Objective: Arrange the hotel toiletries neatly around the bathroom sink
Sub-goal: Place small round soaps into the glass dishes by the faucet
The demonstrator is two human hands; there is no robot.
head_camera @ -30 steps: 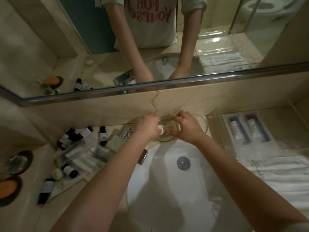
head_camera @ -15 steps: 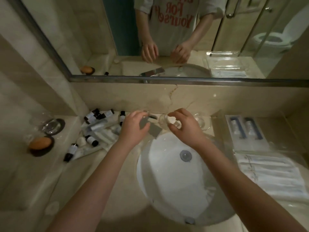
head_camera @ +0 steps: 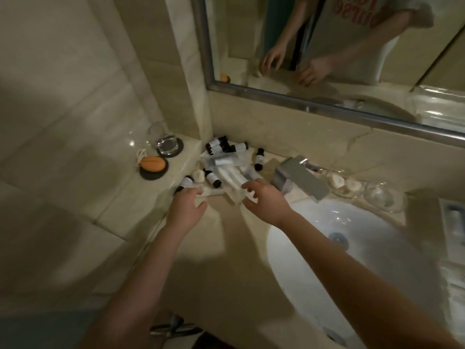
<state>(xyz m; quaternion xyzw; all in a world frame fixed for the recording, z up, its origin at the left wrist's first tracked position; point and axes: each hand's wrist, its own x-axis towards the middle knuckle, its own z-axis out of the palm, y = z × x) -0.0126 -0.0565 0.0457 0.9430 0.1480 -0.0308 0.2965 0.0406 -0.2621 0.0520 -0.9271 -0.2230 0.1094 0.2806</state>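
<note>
The left hand (head_camera: pixel 186 210) and right hand (head_camera: pixel 267 203) are hovering, fingers spread and empty, over the far-left packets (head_camera: pixel 227 172), probably light and slippery, best pinched at edges.

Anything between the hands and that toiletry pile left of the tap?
Nothing visible. The left hand and right hand are at the toiletry pile's near edge; the tap stands off to the right.

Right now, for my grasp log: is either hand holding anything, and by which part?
Nothing visibly. The left hand and right hand are open over the toiletry pile; left fingertips reach a flat white packet, not gripping it.
</note>
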